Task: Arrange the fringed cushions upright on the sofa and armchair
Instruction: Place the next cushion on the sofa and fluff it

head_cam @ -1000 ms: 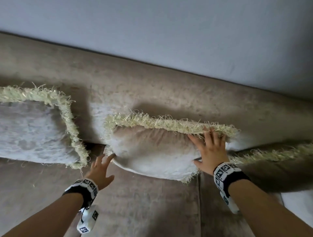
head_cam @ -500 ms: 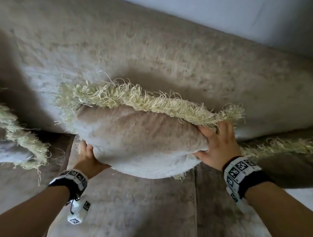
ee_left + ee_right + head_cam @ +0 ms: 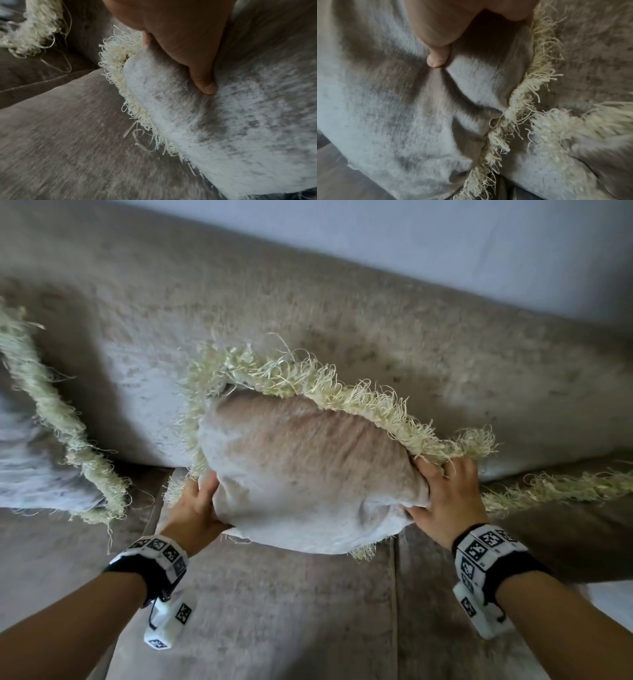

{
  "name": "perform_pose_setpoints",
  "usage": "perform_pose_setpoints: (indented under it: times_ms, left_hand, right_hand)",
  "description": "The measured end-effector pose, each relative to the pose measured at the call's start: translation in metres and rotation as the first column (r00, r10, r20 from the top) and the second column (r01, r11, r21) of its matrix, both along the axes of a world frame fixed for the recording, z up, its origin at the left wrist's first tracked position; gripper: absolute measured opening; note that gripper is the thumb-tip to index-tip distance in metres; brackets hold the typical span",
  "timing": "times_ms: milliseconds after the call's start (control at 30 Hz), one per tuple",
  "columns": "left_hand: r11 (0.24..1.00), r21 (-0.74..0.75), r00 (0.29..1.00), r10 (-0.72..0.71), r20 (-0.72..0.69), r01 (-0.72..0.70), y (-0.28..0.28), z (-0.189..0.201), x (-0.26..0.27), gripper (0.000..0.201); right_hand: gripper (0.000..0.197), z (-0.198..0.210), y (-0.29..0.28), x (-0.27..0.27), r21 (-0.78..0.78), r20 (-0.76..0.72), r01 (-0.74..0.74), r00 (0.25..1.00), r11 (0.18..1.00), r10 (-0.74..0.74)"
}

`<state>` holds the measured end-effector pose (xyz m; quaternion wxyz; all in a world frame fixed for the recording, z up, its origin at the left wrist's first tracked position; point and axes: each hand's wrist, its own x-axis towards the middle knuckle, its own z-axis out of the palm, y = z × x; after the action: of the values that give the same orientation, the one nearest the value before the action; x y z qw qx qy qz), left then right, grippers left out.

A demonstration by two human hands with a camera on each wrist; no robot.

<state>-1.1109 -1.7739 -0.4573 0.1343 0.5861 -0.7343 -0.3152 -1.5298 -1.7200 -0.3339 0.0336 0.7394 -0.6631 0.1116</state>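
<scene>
A beige velvet cushion with a cream fringe (image 3: pixel 308 467) is held between both hands, lifted just off the sofa seat (image 3: pixel 274 611) and tilted, its left corner raised. My left hand (image 3: pixel 198 505) grips its lower left edge, thumb pressed into the face (image 3: pixel 205 86) of the cushion (image 3: pixel 223 121). My right hand (image 3: pixel 445 498) grips the right edge under the fringe, thumb dug into the fabric (image 3: pixel 436 59) of the cushion (image 3: pixel 385 108). A second fringed cushion (image 3: pixel 37 453) leans against the sofa back at far left. A third cushion (image 3: pixel 555 487) lies at right; only its fringe edge shows.
The sofa back (image 3: pixel 376 337) runs across behind the cushions, with a pale wall (image 3: pixel 445 241) above it. A seam (image 3: pixel 395 594) splits the seat cushions in front of me. Something white (image 3: pixel 613 597) shows at the right edge.
Both hands went from touching the cushion to gripping its sides and lifting it. Its left corner has risen and it now tilts. The left cushion has slid toward the view's edge.
</scene>
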Motion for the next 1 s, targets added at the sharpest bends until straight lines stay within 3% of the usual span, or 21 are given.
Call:
perform_pose_setpoints:
  times_ms: [233,400,600,800,900,1000]
  left_hand:
    - [0.985,-0.166,0.981,-0.014,0.192,0.047,0.001,0.104,-0.016,0.099]
    - [0.96,-0.235,0.945,-0.071,0.321,0.152,-0.013,0.14,-0.018,0.108]
    - [0.957,-0.208,0.888,-0.089,0.451,0.202,-0.034,0.151,-0.021,0.119]
    - [0.956,-0.132,0.845,-0.16,0.511,0.261,-0.051,0.129,-0.008,0.124]
    - [0.944,-0.178,0.847,-0.152,0.51,0.277,-0.053,0.125,-0.002,0.125]
    - [0.911,-0.257,0.839,-0.151,0.523,0.324,-0.054,0.128,0.006,0.117]
  right_hand:
    - [0.099,0.038,0.021,-0.011,0.004,0.175,0.118,0.978,0.993,-0.117]
    - [0.101,0.029,0.028,-0.01,0.049,0.295,0.228,0.927,0.972,-0.232]
    - [0.103,-0.003,0.016,0.0,0.219,0.345,0.324,0.856,0.92,-0.384]
    - [0.119,-0.026,0.016,0.003,0.225,0.191,0.312,0.915,0.923,-0.356]
    - [0.126,-0.027,0.02,0.0,0.244,0.046,0.373,0.918,0.895,-0.395]
    - [0.124,-0.016,0.024,0.002,0.183,0.052,0.293,0.95,0.938,-0.307]
